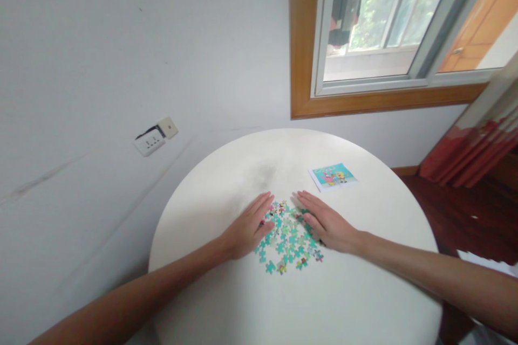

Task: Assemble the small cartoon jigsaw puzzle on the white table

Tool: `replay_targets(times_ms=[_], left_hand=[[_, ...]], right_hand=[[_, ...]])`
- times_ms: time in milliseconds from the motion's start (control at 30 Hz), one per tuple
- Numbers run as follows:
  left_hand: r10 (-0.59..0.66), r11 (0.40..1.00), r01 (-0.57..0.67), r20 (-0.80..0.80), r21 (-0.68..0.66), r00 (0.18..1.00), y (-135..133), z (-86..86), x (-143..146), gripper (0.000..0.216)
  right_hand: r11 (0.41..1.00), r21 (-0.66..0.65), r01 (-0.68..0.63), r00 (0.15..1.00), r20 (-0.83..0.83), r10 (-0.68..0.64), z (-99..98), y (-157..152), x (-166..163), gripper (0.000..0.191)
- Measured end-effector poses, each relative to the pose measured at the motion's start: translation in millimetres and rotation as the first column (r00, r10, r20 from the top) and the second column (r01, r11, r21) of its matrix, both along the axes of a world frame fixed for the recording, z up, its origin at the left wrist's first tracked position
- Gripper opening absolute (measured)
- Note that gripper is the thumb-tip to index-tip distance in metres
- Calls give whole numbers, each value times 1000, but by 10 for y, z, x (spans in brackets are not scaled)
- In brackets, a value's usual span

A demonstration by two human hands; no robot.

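So your left hand [245,229] has its fingers stretched out along the left edge of the puzzle pieces [292,239], thumb angled in over them. Your right hand [328,228] does pretty much the same on the right edge, fingers loosely extended. Neither one's gripping anything as far as I can see. The pieces sit between the two, mostly teal and pale green with a few multicolored bits.

Counting up: two hands, one loose heap of pieces (way too many overlapping to number), one picture card [333,176]. Your hands cover some pieces on both sides, so those are hard to make out.

The card lies just beyond your right hand, cartoon side up, on the round white tabletop [291,302]. Past that there's one socket [149,142] with a smaller plate [168,127] touching it on the wall, a wood-framed window [300,38], and a red-and-cream curtain [465,143] off right.
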State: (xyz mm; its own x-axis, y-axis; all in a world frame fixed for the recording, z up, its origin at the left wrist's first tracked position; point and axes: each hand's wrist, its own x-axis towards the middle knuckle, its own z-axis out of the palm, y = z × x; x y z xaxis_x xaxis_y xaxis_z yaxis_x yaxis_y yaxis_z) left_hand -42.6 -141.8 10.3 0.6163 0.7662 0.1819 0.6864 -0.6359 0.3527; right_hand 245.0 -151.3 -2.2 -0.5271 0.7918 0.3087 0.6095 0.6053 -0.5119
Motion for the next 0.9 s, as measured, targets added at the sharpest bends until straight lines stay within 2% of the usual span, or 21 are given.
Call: replay_targets(times_ms=[100, 233, 300, 367, 467, 567, 767, 900], left_hand=[[71, 997, -70, 37, -8, 997, 420, 13, -71, 63], [181, 983, -181, -34, -9, 983, 935, -117, -74, 67], [170, 985, -169, -83, 19, 982, 1064, -186, -27, 65], [151, 988, -146, -130, 46, 980, 1107, -222, 29, 63], [134, 990, -125, -158, 66, 978, 1086, -222, 80, 62], [126, 991, -115, -169, 73, 978, 1052, -195, 91, 61], [122, 991, -110, -153, 79, 981, 1028, -162, 100, 58], [105, 993, -97, -118, 74, 988, 1013, -159, 99, 56]], right_hand=[[982, 149, 115, 993, 7, -117, -53, 412, 150, 51], [938, 225, 263, 961, 19, -274, -108, 1019, 464, 43], [907, 227, 355, 931, 5, -366, -95, 1246, 680, 41], [897, 226, 380, 919, 15, -394, -68, 1376, 916, 43], [948, 198, 251, 958, 87, -272, -48, 1380, 1215, 47], [978, 161, 131, 962, 216, -164, -89, 1262, 1343, 57], [943, 165, 290, 881, 339, -330, -214, 1191, 1254, 69], [931, 164, 325, 866, 345, -363, -217, 1236, 1341, 69]])
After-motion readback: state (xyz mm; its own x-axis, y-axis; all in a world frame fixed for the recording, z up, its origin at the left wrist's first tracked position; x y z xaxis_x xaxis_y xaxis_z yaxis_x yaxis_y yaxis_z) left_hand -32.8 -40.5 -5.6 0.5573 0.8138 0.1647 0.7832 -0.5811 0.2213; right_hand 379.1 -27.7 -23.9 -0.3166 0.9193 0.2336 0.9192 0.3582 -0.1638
